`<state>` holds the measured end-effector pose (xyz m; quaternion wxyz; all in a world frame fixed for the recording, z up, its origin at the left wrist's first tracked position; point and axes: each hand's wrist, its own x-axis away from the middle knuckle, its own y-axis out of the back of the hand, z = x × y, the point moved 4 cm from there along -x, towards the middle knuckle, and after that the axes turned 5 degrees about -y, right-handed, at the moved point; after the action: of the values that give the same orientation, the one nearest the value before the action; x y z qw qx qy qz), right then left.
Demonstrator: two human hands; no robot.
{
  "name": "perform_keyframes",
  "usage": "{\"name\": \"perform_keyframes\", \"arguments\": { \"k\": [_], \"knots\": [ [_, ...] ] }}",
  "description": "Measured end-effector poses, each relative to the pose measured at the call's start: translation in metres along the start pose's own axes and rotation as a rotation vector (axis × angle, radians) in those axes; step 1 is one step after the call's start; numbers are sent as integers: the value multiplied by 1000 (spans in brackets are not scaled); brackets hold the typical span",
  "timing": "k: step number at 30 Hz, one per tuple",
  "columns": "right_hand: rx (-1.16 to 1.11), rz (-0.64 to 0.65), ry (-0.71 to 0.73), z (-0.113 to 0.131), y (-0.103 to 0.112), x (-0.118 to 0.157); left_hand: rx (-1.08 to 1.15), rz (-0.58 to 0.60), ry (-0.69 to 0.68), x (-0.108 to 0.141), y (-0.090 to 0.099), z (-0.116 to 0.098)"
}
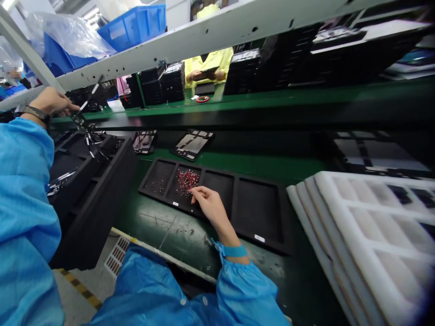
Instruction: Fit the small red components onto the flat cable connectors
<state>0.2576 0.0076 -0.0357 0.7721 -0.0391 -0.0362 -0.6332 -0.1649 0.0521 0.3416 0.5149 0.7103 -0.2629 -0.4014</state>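
At the upper left, my left hand (pixel 56 102) pinches a thin flex cable (pixel 89 97) with dark and pale sections. It is above a stack of black foam trays (pixel 117 170), where more tangled flex cables (pixel 90 131) lie. In front of me is a long black compartment tray (pixel 258 208). A heap of tiny red and white parts (pixel 186 179) fills part of its second compartment, and a few specks lie in the first. My right hand (pixel 207 201) is at the near edge of that heap, thumb and fingers pressed together; what they hold is too small to make out.
Two flat device panels (pixel 190 144) (pixel 144 141) lie behind the tray. White foam trays (pixel 370 235) are stacked at the right. A white shelf beam (pixel 204 38) crosses above, with blue bins (pixel 134 27) on it. Across the bench, a person in yellow (pixel 208 68) holds a dark panel.
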Motion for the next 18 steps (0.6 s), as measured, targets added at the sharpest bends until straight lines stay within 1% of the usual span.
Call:
{"name": "perform_keyframes", "arguments": {
  "k": [2, 5, 8, 10, 12, 15, 16, 18],
  "knots": [
    [7, 4, 12, 1, -1, 1, -17, -30, 37, 10, 17, 16],
    [25, 4, 13, 0, -1, 1, -43, -61, 38, 22, 41, 31],
    [36, -4, 11, -1, -2, 2, -27, -93, 69, 26, 54, 46],
    [44, -4, 12, -2, -2, 2, 46, -134, 86, 25, 55, 57],
    [52, 3, 9, -3, -3, 2, 102, -174, 101, 23, 50, 68],
    [53, 10, 4, -5, -3, 2, 102, -128, 88, 18, 37, 82],
    [53, 10, 3, -6, -3, 1, 105, -139, 74, 18, 35, 85],
    [56, 6, 1, -8, -3, 1, 127, -213, 49, 19, 37, 86]
  ]
}}
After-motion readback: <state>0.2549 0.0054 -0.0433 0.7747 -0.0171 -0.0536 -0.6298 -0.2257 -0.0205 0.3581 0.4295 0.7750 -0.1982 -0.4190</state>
